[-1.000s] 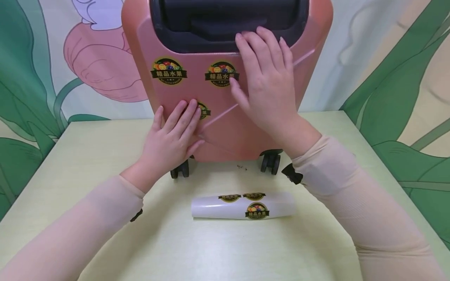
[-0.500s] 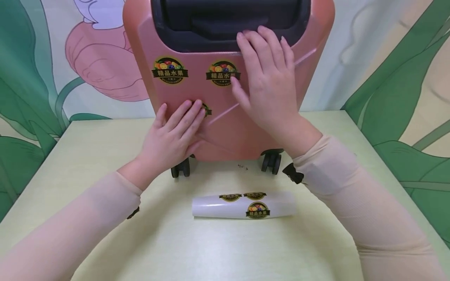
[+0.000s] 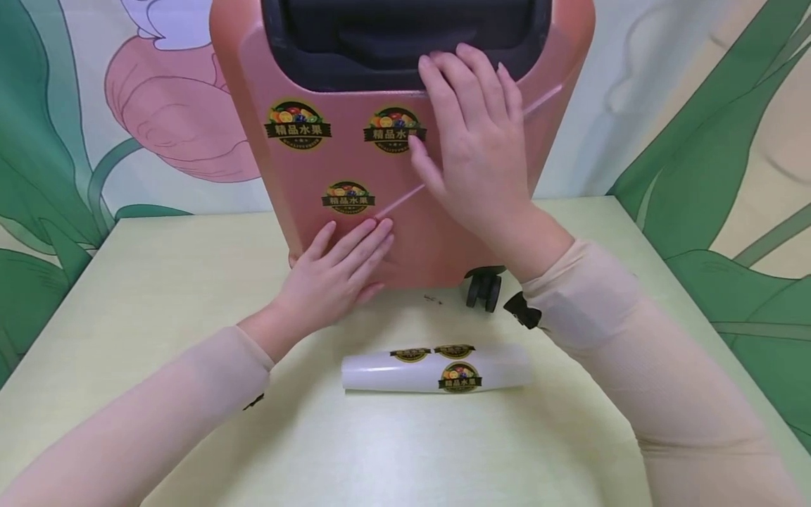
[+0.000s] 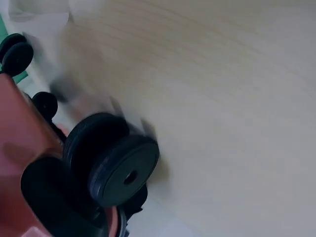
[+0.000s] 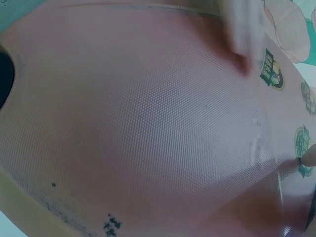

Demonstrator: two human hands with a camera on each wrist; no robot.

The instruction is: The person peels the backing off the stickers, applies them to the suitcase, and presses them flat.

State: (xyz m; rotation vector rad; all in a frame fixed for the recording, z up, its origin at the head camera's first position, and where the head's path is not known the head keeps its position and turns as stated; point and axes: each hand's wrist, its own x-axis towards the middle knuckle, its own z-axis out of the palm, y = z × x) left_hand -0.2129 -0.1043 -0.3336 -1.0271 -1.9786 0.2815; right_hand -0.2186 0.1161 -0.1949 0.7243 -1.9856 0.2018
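Fingers (image 3: pixel 448 102) extended and empty, the left hand (image 3: pixel 336 278) lay below a round black-and-gold sticker (image 3: pixel 348 199) and the right hand (image 3: pixel 483 158) touched its pink hard-shell suitcase (image 3: pixel 389 170), whose black wheels (image 3: pixel 484 291) might have rolled across the pale table (image 3: pixel 405 451) under uneven pressure.

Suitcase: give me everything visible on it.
The suitcase is pink, looks like hard, finely textured plastic, and stands on black wheels on the table, its top cropped in the head view. Its front has a black panel and, below, three fruit stickers, two above one. The left hand appears to touch it beneath the lowest sticker; the right hand overlaps the panel's lower edge and one sticker.
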